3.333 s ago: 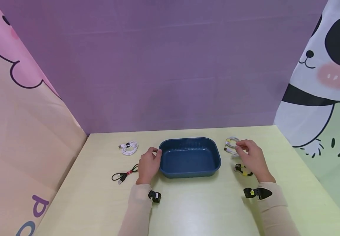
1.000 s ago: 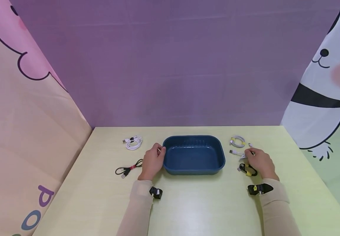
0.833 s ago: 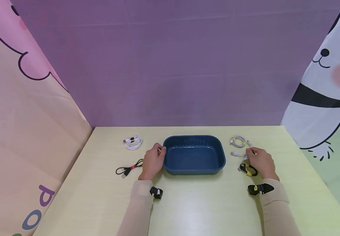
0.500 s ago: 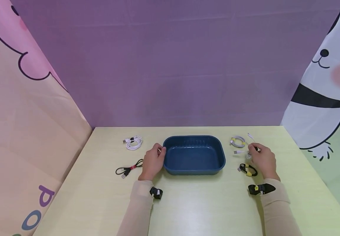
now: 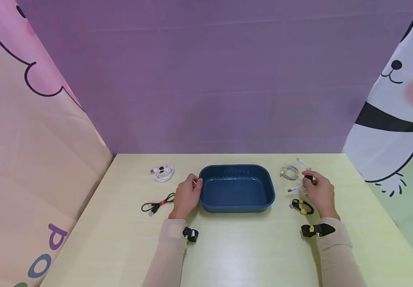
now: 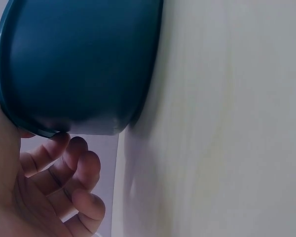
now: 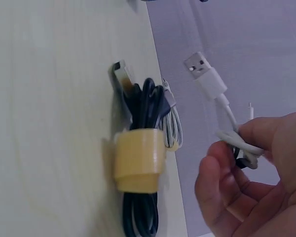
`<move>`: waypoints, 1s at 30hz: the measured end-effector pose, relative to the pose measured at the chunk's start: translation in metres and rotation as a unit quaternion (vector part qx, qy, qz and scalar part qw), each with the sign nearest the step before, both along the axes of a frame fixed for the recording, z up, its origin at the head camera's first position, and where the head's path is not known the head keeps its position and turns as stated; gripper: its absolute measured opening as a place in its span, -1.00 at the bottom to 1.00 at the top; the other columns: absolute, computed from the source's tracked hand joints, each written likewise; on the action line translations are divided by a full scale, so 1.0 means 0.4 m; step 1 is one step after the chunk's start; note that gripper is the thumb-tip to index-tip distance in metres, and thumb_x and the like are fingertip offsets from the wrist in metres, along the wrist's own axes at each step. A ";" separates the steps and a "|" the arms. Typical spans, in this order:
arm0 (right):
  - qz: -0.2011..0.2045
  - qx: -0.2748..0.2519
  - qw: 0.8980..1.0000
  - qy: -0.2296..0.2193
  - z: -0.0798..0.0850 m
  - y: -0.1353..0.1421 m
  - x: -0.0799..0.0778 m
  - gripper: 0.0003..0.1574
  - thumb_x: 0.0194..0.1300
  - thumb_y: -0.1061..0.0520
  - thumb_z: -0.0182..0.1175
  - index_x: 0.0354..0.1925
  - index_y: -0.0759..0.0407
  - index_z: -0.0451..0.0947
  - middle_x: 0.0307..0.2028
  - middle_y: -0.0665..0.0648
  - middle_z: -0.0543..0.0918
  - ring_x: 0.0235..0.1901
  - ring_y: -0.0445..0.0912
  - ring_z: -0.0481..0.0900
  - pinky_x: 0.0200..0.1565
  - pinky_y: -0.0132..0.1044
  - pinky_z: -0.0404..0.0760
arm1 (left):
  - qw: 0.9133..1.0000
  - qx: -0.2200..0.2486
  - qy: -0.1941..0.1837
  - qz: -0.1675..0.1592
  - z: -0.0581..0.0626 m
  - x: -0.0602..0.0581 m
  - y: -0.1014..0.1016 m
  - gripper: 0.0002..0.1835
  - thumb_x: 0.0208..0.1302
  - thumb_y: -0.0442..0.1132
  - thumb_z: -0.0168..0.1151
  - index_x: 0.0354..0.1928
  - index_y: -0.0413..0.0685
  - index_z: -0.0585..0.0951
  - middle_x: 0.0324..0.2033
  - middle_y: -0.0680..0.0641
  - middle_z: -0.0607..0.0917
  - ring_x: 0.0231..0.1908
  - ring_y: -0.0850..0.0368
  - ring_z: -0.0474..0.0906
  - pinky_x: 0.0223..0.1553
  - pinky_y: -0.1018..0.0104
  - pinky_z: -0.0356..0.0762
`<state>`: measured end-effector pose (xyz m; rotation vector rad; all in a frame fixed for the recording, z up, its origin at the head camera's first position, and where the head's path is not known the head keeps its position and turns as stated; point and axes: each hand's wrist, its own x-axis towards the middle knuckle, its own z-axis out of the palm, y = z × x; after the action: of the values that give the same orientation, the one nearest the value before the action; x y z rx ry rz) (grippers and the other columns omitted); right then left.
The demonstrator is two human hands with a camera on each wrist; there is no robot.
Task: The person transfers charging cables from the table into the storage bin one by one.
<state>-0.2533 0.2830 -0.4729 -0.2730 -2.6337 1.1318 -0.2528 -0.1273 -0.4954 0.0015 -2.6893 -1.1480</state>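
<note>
Tub [image 5: 236,208], glossy, rounded, pinched by left hand [image 5: 185,197]; right hand [image 5: 321,195] pinching looped white cable [image 7: 240,142].

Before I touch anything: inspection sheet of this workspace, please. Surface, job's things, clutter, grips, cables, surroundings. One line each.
Surface: pale table, glare toward the front.
Job's things: blue tray upright at the middle; white cable, partly hidden.
Clutter: nothing seen beyond tray and cables.
Grips: left grip pinches the tray's left rim; right grip pinches the white cable, a plug sticking out.
Cables: four more on the table: white bundle back left, black bundle with red tie front left, grey bundle back right, black bundle with yellow tie front right.
Surroundings: purple backdrop behind, panda print right, pink-and-peach print left.
</note>
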 end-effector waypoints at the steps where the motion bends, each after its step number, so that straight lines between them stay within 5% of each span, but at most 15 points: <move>1: -0.002 -0.001 1.000 0.010 0.001 -0.001 0.001 -0.63 0.50 0.13 0.11 0.18 0.17 0.62 -0.49 0.12 0.57 -0.67 -0.22 0.46 -0.55 -0.32 0.39 | 1.000 0.000 0.001 -0.001 0.000 -0.001 0.001 -0.75 0.56 -0.02 0.07 -0.18 -0.03 0.57 -0.57 0.02 0.50 -0.61 0.12 0.37 -0.52 0.30 0.26; 7: -0.006 -0.020 0.999 0.036 0.006 -0.005 0.004 -0.61 0.49 0.14 0.13 0.22 0.18 0.56 -0.44 0.23 0.66 -0.73 -0.29 0.51 -0.60 -0.38 0.43 | 1.000 0.000 0.004 -0.001 0.002 -0.003 0.001 -0.75 0.55 -0.02 0.07 -0.18 -0.04 0.57 -0.56 0.02 0.51 -0.60 0.13 0.38 -0.51 0.30 0.26; 16: -0.001 -0.028 1.000 0.005 0.004 -0.001 0.004 -0.55 0.48 0.12 0.13 0.22 0.22 0.27 -0.35 0.30 0.69 -0.66 -0.24 0.55 -0.54 -0.38 0.48 | 1.000 0.004 0.003 -0.003 -0.005 -0.003 0.000 -0.74 0.56 -0.02 0.06 -0.17 -0.05 0.57 -0.56 0.02 0.51 -0.60 0.13 0.38 -0.51 0.31 0.27; 30: -0.022 -0.004 1.000 -0.003 0.013 -0.008 0.003 -0.57 0.43 0.06 0.18 0.12 0.27 0.38 -0.25 0.30 0.67 -0.42 -0.08 0.51 -0.40 -0.33 0.41 | 1.000 0.002 0.000 -0.003 -0.004 -0.002 0.001 -0.74 0.56 -0.02 0.06 -0.17 -0.04 0.56 -0.57 0.01 0.51 -0.60 0.12 0.38 -0.51 0.31 0.26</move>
<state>-0.2520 0.2798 -0.4677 -0.3355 -2.6150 1.1299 -0.2536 -0.1267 -0.4972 -0.0049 -2.6890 -1.1545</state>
